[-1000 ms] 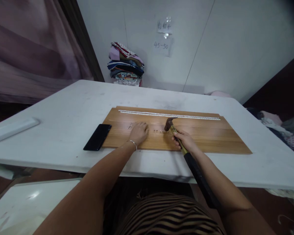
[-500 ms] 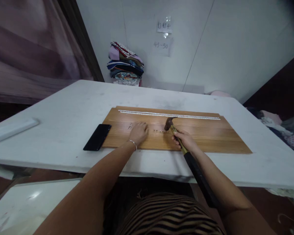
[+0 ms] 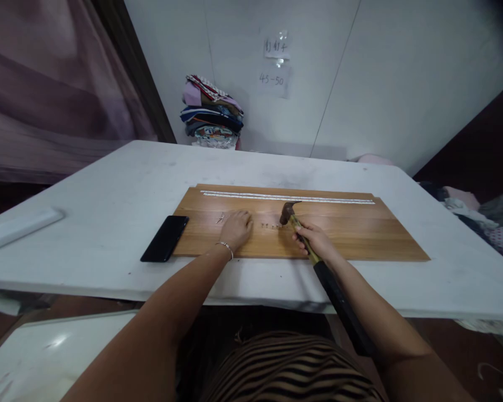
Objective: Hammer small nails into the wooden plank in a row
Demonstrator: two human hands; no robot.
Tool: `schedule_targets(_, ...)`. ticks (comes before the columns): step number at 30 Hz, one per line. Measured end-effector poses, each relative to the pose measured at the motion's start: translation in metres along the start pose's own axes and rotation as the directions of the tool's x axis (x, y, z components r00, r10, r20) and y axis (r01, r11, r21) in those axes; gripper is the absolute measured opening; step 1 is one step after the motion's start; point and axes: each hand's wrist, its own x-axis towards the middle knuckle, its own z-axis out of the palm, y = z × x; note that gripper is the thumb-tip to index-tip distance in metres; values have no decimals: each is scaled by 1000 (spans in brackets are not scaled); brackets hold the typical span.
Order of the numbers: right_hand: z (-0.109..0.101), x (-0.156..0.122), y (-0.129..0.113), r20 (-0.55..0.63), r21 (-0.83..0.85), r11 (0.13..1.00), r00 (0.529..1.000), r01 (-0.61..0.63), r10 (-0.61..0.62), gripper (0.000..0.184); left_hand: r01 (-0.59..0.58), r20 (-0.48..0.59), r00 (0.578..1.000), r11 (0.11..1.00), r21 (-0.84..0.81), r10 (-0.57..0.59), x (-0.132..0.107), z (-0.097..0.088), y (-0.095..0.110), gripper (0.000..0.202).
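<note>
My right hand (image 3: 314, 239) grips a claw hammer (image 3: 305, 241) high on its handle, close to the head. The hammer's head is over a short row of nails (image 3: 267, 225) standing in a wooden board (image 3: 360, 234); whether it touches one I cannot make out. My left hand (image 3: 237, 228) lies flat on the board to the left of that row, fingers stretched out. Several loose nails (image 3: 221, 218) lie just left of my left hand. Two white measuring strips (image 3: 285, 197) run along the board's far side.
A black phone (image 3: 164, 239) lies at the board's left end, partly against it. The white table (image 3: 104, 195) carries a long white object (image 3: 23, 226) at far left. Folded cloth (image 3: 213, 111) is stacked by the wall, below paper signs (image 3: 272, 81).
The view has shifted slightly. The hammer's head stays over the nail row with little visible movement, and my left hand still rests on the board.
</note>
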Motion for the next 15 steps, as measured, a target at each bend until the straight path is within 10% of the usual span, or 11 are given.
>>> schedule_targets(15,-1,2,2,17,-6,1000,1000,14,-14,37,7,10,1000,1000,23,-7,0,-2,1,21)
